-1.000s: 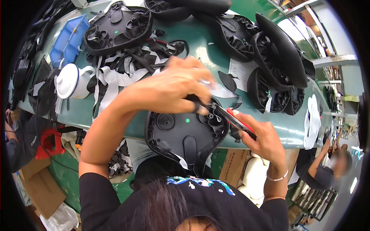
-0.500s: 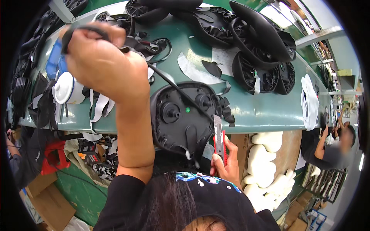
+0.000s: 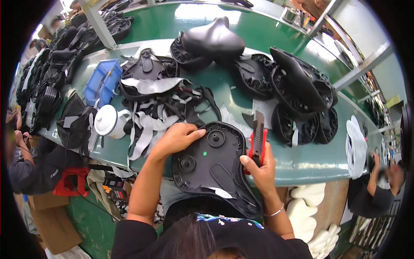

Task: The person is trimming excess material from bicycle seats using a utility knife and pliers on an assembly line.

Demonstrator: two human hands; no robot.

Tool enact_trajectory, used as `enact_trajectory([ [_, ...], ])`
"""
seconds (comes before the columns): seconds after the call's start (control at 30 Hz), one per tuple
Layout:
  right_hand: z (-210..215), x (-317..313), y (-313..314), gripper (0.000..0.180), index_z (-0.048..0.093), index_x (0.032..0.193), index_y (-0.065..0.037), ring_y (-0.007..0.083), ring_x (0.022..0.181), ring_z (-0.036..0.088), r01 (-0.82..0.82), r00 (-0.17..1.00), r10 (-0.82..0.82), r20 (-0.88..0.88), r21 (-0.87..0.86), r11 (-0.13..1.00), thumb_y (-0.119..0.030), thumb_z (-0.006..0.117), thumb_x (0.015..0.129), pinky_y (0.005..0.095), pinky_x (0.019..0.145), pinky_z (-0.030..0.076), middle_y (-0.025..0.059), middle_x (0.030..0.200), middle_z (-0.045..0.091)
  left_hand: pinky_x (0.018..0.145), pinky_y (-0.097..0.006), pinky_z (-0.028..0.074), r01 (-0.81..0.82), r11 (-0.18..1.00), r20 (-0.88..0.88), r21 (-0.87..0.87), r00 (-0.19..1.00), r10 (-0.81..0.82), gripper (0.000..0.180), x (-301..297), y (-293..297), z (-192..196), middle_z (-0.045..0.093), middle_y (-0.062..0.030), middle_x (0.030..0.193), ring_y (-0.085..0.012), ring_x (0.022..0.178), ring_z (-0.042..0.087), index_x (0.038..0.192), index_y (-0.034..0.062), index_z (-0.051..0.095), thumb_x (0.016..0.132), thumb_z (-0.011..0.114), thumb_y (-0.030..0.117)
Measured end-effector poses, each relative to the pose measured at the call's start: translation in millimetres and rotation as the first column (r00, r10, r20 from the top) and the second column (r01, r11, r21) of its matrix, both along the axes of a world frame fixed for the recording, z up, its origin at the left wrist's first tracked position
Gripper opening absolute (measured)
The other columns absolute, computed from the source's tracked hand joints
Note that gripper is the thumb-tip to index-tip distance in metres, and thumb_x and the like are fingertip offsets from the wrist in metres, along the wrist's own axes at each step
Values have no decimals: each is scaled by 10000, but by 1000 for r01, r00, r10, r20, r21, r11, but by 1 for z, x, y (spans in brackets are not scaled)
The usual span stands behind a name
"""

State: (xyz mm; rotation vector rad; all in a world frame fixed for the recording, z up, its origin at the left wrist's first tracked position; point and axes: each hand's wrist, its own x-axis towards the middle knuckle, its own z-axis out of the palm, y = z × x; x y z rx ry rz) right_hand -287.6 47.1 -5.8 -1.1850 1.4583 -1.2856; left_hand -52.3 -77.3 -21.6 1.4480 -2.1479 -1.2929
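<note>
- A black plastic saddle base (image 3: pixel 215 168) lies underside up at the near edge of the green table (image 3: pixel 241 103), overhanging toward the person, between the two hands.
- The left hand (image 3: pixel 177 138) rests on its upper left rim, fingers curled over the edge and gripping it.
- The right hand (image 3: pixel 258 166) sits just beside the base's right rim, closed around a red-handled utility knife (image 3: pixel 258 140) whose blade points up and away, thumb pressed against the handle.
- A pale scrap (image 3: pixel 217 192) clings to the lower part of the base, near the person's body.
- The table is a long, glossy green bench, curving in the wide lens; it is crowded.
- Left of the left hand stands a white mug (image 3: pixel 110 121), and beyond it a blue bin (image 3: pixel 102 82).
- A tangle of black and grey trimmings (image 3: pixel 159 108) lies just behind the left hand.
- Further back sit more saddles: a smooth padded one (image 3: pixel 213 39) right side up, and ribbed shells (image 3: pixel 302 95) stacked to the right.
- White foam pieces (image 3: pixel 308 211) pile below the table on the right.
- Other workers (image 3: pixel 34 164) sit at either end of the bench.
- The base looks hard and matte, with round moulded bosses and a small green dot.
</note>
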Motion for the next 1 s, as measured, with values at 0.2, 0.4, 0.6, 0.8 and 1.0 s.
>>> enact_trajectory([
  [0.2,42,-33,-141,360,490,1173,-9,206,857,640,239,923,-131,362,-274,932,-63,615,840,272,715,522,96,967,601,774,-271,479,-464,710,-655,530,308,690,385,35,-65,55,647,-88,1033,-157,871,618,1130,21,599,937,545,349],
  [0.4,6,9,-268,547,440,1332,-93,233,800,628,-10,789,102,606,-153,988,-90,657,830,353,715,557,70,1091,534,602,-205,424,-367,909,-698,199,598,394,297,-10,-88,48,622,-12,904,-78,719,558,1019,69,621,951,517,338],
  [0.6,65,4,-240,336,592,1104,-94,183,649,585,56,943,24,332,-227,972,-121,697,786,304,524,514,66,901,538,634,-196,426,-264,928,-687,264,623,373,319,-6,-60,22,613,-17,925,-72,750,560,1056,47,585,971,490,339],
  [0.8,61,33,-92,353,671,1014,-173,243,815,568,-508,392,-327,-860,-499,703,-168,683,662,292,543,468,175,1115,512,891,-388,472,69,831,-833,552,73,548,653,-15,-40,21,555,-155,1200,-231,1091,556,1303,29,427,923,447,559],
  [1.0,28,7,-16,398,661,1060,-136,216,808,610,-698,576,533,-620,-33,716,-71,745,677,290,692,517,98,1152,592,850,-333,512,-145,794,-740,590,296,604,528,-12,-13,2,571,-136,1104,-205,982,608,1268,-13,415,848,624,230],
])
